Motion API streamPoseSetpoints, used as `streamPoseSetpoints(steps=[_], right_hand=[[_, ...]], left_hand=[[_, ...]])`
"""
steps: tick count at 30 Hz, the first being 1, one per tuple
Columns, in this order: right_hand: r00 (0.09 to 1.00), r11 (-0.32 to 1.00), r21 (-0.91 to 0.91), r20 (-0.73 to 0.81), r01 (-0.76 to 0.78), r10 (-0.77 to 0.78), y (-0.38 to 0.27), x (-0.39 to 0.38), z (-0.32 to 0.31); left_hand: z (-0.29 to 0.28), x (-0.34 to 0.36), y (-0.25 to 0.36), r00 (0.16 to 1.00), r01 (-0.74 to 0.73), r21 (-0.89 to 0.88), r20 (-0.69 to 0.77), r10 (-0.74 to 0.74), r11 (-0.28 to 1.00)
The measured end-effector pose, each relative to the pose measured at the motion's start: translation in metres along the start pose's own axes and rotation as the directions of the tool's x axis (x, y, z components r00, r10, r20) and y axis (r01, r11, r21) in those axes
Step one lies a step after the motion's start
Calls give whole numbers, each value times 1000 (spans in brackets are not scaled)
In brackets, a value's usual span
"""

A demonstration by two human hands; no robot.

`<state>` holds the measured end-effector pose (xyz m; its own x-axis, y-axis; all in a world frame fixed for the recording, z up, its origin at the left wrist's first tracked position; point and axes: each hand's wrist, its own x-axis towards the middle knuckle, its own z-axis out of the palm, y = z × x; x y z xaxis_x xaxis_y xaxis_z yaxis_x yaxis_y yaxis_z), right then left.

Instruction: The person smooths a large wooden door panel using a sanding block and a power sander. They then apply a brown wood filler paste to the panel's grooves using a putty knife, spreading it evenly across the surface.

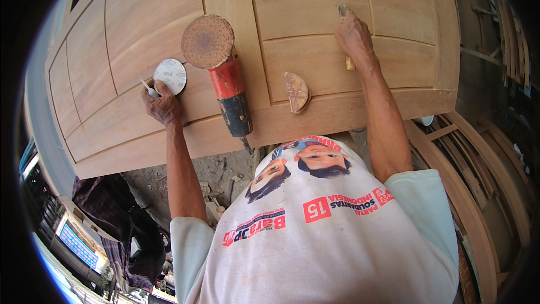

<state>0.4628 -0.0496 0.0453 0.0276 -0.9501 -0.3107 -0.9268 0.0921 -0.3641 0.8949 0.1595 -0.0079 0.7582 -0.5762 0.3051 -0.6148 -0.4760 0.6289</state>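
Observation:
My left hand (163, 105) is closed around a small white glue bottle (150, 89) with a thin pointed nozzle. Its fingers touch the lower edge of a round white sanding disc (170, 74) on the wooden door panel (228, 0). Over the panel's right half, my right hand (354, 36) grips a narrow tool (350, 63) with a yellowish handle. A greyish end pokes out past the fingers; the tool's exact kind is hidden. Between my hands lies a red and black angle grinder (228, 81), its round, brown, worn pad (207, 41) facing up.
A half-round wooden block (297, 93) sits right of the grinder, near the panel's front edge. Wooden frames (458, 180) lean at the right. Dark cloth (121, 225) hangs at the lower left. Debris covers the ground (152, 186) below the panel.

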Motion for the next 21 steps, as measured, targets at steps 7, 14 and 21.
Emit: streamPoseSetpoints(steps=[7, 14, 21], right_hand=[[1000, 1000, -3, -22, 3, -3, 1, 0, 2], [998, 997, -42, 2, 68, -68, 0, 5, -3], [996, 987, 153, -62, -57, 67, -3, -5, -12]], left_hand=[[1, 0, -5, 1000, -20, -23, 5, 20, 1000], [1, -1, 3, 1000, 22, -36, 15, -21, 999], [3, 0, -5, 1000, -18, -34, 4, 18, 999]])
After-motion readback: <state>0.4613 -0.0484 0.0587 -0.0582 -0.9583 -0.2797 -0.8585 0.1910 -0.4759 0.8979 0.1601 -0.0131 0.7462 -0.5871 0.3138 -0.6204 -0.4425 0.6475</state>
